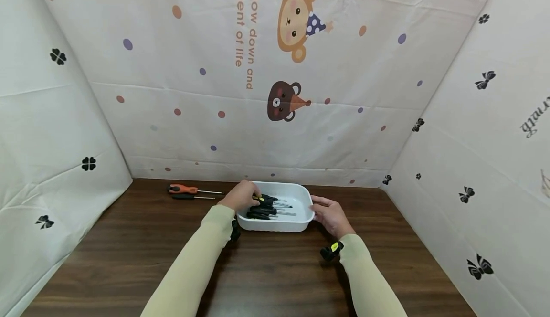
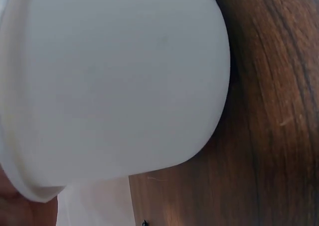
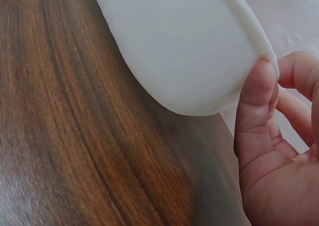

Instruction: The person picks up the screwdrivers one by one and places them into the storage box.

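A white plastic tray (image 1: 293, 227) sits on the table near the back wall, holding several screwdrivers (image 1: 268, 210) with dark handles and thin metal shafts. My left hand (image 1: 241, 195) reaches over the tray's left end, thumb and fingers at a black-and-yellow screwdriver handle (image 1: 257, 196), which they seem to pinch. In the left wrist view the tray's outer wall (image 2: 129, 81) hides most of that hand's work. At the opposite end, my right hand (image 1: 331, 216) grips the rim, the thumb (image 3: 256, 94) on the near side and fingers behind.
Left of the tray lie an orange-and-black screwdriver (image 1: 184, 189) and a black one (image 1: 184, 196), side by side, shafts pointing right. A brown wood-grain table (image 1: 275, 269) carries everything. Printed white cloth walls (image 1: 240, 131) stand at the back and both sides.
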### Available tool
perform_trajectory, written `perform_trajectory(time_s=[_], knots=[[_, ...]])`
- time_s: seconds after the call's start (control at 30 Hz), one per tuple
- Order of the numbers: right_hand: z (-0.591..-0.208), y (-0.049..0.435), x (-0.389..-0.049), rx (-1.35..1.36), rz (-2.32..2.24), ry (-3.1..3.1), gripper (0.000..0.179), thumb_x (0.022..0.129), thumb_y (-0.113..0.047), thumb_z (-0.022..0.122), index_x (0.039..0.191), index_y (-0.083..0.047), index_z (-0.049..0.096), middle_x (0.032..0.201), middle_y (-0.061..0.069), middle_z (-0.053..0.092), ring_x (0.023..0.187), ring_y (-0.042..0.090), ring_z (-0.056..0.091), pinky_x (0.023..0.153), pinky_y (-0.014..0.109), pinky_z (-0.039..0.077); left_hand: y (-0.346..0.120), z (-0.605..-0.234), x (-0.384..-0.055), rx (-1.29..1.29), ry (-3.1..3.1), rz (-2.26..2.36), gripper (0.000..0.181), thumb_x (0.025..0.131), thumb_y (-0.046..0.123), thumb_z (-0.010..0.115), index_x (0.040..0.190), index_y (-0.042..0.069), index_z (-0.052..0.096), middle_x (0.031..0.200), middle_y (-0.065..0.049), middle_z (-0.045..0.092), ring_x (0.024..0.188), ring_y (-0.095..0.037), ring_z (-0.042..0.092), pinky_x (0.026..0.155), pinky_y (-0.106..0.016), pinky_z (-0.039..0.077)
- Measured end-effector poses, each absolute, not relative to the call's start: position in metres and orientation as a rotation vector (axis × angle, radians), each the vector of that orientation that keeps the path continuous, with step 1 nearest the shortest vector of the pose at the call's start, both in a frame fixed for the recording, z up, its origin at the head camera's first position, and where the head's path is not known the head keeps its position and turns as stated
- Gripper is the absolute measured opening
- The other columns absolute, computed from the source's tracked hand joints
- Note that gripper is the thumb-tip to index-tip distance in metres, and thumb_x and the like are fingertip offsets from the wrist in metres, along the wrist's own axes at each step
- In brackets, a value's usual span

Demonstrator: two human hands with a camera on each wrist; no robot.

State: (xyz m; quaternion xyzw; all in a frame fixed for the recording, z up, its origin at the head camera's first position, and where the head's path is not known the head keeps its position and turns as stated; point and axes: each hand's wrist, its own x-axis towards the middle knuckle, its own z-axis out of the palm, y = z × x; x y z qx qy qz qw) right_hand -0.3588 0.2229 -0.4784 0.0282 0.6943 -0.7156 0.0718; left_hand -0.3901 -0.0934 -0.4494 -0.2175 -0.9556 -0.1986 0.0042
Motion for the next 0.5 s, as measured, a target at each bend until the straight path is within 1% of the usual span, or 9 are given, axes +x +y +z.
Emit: perform_trajectory(time_s=[0.1,0.23,0.33,0.5], knots=[[-0.4794,0.2226,-0.3590,0.095,-2.150,2.087,0.049,0.093,-0.001,0.069,0.140,0.003,0.059,0.122,0.015,0.072,0.071,0.012,0.067,0.066,0.024,0.059,-0.0922,-0.4516,-0.3891,-0.689,-2.987,-0.564,0.018,0.090,0.017,0.080,0.107,0.011,0.081,0.112,-0.003,0.077,0.103,-0.018,0.071,0.089,-0.036,0.058],[-0.4803,0.2226,-0.3602,0.090,-2.168,2.079,0.048,0.092,0.001,0.068,0.140,0.004,0.059,0.109,0.011,0.076,0.069,0.010,0.066,0.064,0.023,0.059,-0.0912,-0.4523,-0.3861,-0.706,-2.953,-0.533,0.016,0.091,0.017,0.079,0.106,0.012,0.082,0.111,-0.004,0.078,0.098,-0.018,0.072,0.086,-0.035,0.060],[-0.4812,0.2227,-0.3609,0.067,-2.169,2.075,0.049,0.093,0.003,0.067,0.141,0.006,0.056,0.102,0.010,0.076,0.068,0.009,0.066,0.063,0.023,0.058,-0.0907,-0.4520,-0.3838,-0.712,-2.938,-0.506,0.016,0.091,0.017,0.079,0.105,0.012,0.082,0.110,-0.004,0.077,0.096,-0.017,0.072,0.083,-0.035,0.060],[-0.4823,0.2231,-0.3609,0.067,-2.172,2.065,0.050,0.093,0.003,0.067,0.142,0.007,0.055,0.103,0.010,0.077,0.068,0.009,0.067,0.063,0.022,0.058,-0.0912,-0.4515,-0.3809,-0.705,-2.942,-0.475,0.018,0.091,0.019,0.079,0.108,0.012,0.081,0.112,-0.004,0.076,0.101,-0.019,0.070,0.087,-0.036,0.059]])
